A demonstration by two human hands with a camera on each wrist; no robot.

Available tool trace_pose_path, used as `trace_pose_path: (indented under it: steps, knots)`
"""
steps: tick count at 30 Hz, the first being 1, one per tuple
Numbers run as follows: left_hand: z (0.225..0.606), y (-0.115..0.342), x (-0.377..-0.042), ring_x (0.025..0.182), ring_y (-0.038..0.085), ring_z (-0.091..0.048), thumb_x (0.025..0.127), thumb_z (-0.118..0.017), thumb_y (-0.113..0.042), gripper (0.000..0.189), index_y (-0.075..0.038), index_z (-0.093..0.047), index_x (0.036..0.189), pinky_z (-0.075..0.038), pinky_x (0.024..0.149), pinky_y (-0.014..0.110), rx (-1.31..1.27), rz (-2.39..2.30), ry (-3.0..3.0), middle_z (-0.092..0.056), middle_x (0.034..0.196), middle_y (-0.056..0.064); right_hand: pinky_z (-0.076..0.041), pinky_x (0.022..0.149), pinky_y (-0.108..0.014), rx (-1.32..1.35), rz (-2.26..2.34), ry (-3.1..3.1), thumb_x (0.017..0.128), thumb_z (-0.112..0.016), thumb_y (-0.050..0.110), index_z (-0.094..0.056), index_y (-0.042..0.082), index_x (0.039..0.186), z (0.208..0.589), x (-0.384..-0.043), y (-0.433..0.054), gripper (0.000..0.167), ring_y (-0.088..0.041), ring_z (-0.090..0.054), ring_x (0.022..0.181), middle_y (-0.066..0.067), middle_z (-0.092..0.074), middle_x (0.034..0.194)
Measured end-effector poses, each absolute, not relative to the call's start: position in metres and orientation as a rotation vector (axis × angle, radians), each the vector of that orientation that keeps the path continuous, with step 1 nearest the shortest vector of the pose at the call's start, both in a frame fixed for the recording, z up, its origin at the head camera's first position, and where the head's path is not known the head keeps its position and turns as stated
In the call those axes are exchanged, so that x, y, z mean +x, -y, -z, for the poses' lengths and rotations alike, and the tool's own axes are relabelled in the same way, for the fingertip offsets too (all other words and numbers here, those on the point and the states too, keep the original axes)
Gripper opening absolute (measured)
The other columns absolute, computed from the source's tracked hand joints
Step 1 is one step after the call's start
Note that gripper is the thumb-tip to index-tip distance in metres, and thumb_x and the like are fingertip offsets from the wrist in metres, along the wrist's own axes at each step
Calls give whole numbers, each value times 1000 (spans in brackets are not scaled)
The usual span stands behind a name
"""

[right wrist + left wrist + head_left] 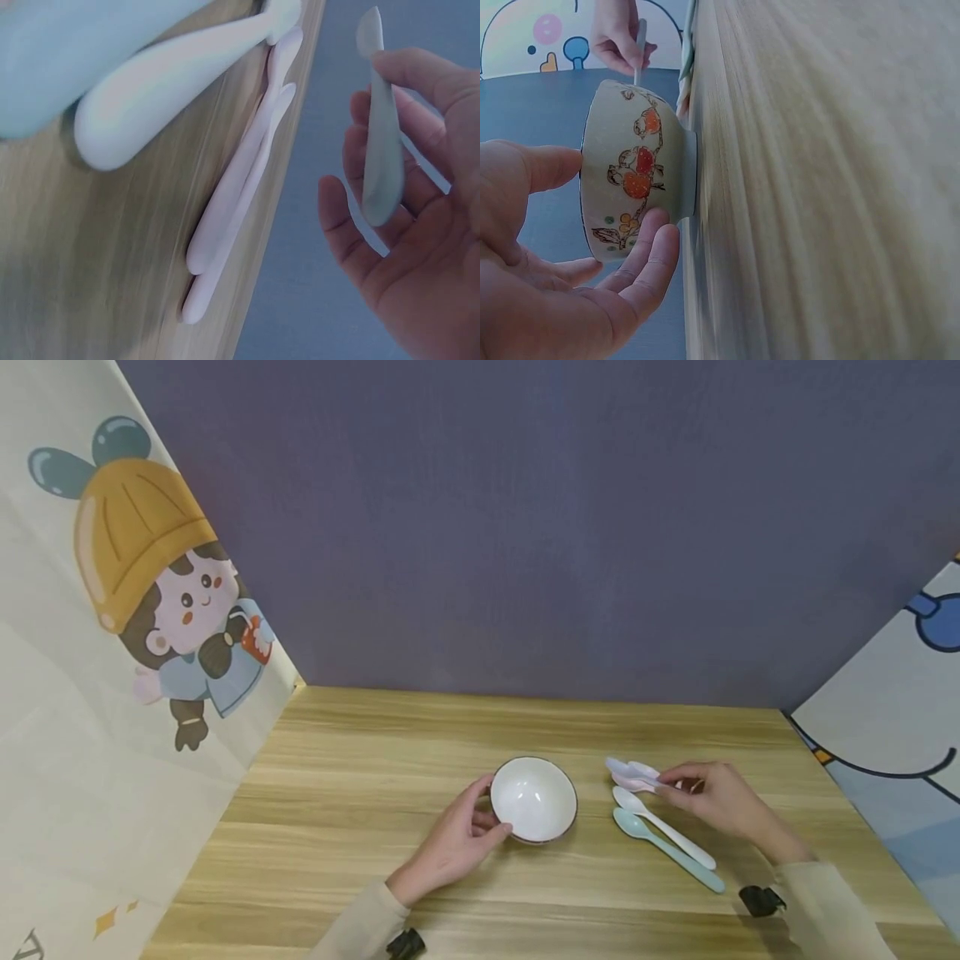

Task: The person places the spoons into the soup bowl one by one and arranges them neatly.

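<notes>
A white bowl (534, 797) with a dark rim stands upright on the wooden table. My left hand (456, 837) holds its near left side, thumb at the rim and fingers against the outer wall, which shows painted red and orange birds in the left wrist view. Above the table, my right hand (723, 802) pinches a pale lavender spoon (384, 150) by its handle, thumb on top. Under that spoon lie two pale pinkish spoons (232, 187) side by side. Nearer me are a white spoon (667, 831) and a mint green spoon (671, 852), lying slantwise.
The wooden table (360, 760) runs back to a dark blue-grey wall (525, 527). Panels with cartoon prints, such as the left panel (60, 677), flank both sides. Each sleeve has a small black device by the wrist.
</notes>
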State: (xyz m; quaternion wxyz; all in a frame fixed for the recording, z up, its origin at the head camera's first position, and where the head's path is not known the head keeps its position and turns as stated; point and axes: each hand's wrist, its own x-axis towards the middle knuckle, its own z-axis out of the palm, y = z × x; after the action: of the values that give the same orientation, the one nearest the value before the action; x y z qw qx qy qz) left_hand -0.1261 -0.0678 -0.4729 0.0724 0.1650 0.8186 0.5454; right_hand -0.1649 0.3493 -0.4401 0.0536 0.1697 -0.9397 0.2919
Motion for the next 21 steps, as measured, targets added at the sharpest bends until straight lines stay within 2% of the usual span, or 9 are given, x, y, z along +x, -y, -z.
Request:
trace_pose_path:
  steps: [13, 21]
  knots:
    - [474, 67, -126, 100, 14, -69, 96, -79, -22, 74, -7, -44, 160, -59, 86, 21, 494, -1634, -2454, -58, 149, 21, -53, 62, -22, 587, -891, 2813, 90, -85, 11, -84, 16, 99, 435, -159, -337, 10, 3, -58, 72, 7, -76, 89]
    - [473, 68, -127, 100, 14, -69, 97, -78, -22, 74, -6, -42, 160, -59, 86, 21, 493, -1636, -2449, -58, 149, 21, -49, 60, -22, 587, -915, 2845, 93, -84, 18, -84, 17, 102, 429, -155, -328, 9, 1, -55, 70, 12, -71, 85]
